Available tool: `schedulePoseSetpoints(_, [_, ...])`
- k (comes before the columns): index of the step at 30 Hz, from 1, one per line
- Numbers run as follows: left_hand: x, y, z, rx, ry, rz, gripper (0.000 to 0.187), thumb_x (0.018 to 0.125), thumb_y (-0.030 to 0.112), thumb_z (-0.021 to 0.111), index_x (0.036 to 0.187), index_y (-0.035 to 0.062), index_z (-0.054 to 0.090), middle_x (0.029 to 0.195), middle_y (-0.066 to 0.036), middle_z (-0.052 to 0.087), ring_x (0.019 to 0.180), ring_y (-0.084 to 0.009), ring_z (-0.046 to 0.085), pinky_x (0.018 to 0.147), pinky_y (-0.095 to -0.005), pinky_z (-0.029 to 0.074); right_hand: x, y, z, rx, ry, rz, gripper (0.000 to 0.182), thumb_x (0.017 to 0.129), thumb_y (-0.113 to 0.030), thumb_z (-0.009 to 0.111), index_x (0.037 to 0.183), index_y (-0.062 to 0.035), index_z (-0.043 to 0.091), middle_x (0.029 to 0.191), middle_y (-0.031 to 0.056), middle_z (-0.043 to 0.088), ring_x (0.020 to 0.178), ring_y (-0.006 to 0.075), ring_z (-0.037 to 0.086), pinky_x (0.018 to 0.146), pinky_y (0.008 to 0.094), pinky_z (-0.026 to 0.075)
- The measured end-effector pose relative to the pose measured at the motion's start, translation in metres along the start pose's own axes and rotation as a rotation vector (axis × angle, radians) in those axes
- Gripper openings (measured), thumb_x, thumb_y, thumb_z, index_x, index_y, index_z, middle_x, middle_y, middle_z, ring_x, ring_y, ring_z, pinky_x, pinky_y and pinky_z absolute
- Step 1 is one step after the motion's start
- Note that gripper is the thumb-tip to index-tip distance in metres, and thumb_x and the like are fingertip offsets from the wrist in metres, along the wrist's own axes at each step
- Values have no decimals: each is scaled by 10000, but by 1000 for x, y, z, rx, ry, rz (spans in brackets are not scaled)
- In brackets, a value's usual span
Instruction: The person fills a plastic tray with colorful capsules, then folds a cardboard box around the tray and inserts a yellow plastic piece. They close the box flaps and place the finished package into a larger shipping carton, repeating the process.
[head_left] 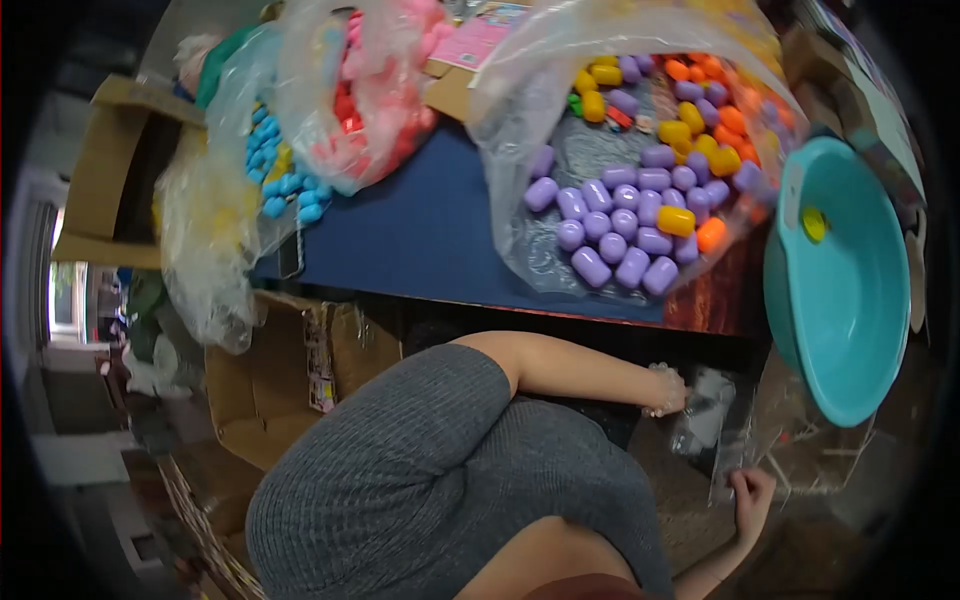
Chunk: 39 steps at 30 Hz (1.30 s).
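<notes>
Grey ribbed garment nearest. Left hand, 4 o'clock, beside clear plastic below the desk edge; grip: cannot tell. Right hand, also 4 o'clock, fingers curled narrow at a clear sheet; hold unsure. Judged step: handling plastic; calls for steady pinching. Pink card, 12 o'clock: print illegible.
</notes>
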<state>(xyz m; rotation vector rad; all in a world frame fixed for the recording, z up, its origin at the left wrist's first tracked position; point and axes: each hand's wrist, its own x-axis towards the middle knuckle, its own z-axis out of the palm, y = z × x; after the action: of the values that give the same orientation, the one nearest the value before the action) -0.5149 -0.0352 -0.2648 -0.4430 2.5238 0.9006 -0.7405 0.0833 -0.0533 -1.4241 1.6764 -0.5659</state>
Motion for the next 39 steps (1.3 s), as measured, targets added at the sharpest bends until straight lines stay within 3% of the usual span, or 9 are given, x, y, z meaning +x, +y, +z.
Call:
schedulePoseSetpoints(2, [-74,11,-61,-104,-88,-104,366,871,248,577,1196,81,592,1252,-87,570,1153,-358,573,904,-551,488,-13,-41,-25,73,-96,-163,143,804,-96,703,732,27,703,674,107,693,611,199,657,607,283,492])
schedulePoseSetpoints(7, [-333,-8,-113,-476,607,23,241,943,185,511,1085,16,609,939,-166,692,894,-317,678,773,-427,532,63,-139,65,565,-286,-695,174,797,-99,644,752,52,716,693,183,701,596,267,697,603,332,577])
schedulePoseSetpoints(9, [-443,-23,-107,-775,719,-334,191,936,148,530,1016,4,627,831,-116,691,742,-195,692,689,-316,536,108,-208,156,683,-370,-1017,185,831,-84,605,770,52,715,770,197,715,641,271,702,626,340,577])
schedulePoseSetpoints(12, [-580,-59,-47,-617,1200,-995,149,897,72,560,991,-8,643,807,-113,686,732,-172,691,669,-304,540,120,-262,270,1036,-880,-624,186,909,-84,585,938,46,715,979,193,707,835,267,697,752,346,571])
schedulePoseSetpoints(14, [-651,-95,-1,-94,1360,-1329,209,841,21,560,1024,23,662,941,-173,686,834,-343,664,766,-402,540,118,-280,325,1116,-1086,-379,225,960,-121,566,1039,53,685,1104,190,667,961,252,672,848,348,555])
schedulePoseSetpoints(17, [-732,-165,62,212,1275,-1529,347,830,-1,560,1158,79,640,1242,-168,578,1096,-346,583,928,-454,483,120,-286,370,1098,-1194,-176,338,996,-201,548,1207,56,606,1227,194,609,1036,235,651,915,344,536])
schedulePoseSetpoints(20, [-768,-208,83,260,1069,-1532,384,834,21,577,1208,96,622,1247,-155,580,1141,-361,554,959,-452,473,117,-289,379,946,-1008,124,383,998,-201,545,1291,45,551,1266,203,593,1083,237,637,926,315,528])
schedulePoseSetpoints(25, [-805,-237,52,12,765,-1539,346,875,128,609,1220,103,603,1238,-174,571,1161,-383,534,956,-456,471,130,-316,305,341,-1297,286,379,997,-145,536,1322,49,520,1194,200,643,1041,227,660,895,291,535])
schedulePoseSetpoints(39, [-774,-202,13,1,676,-1736,339,817,195,683,1120,66,605,1156,-200,619,1071,-365,603,859,-460,502,155,-458,182,-88,-518,-341,228,855,-63,607,1023,70,684,883,164,719,788,195,696,729,288,549])
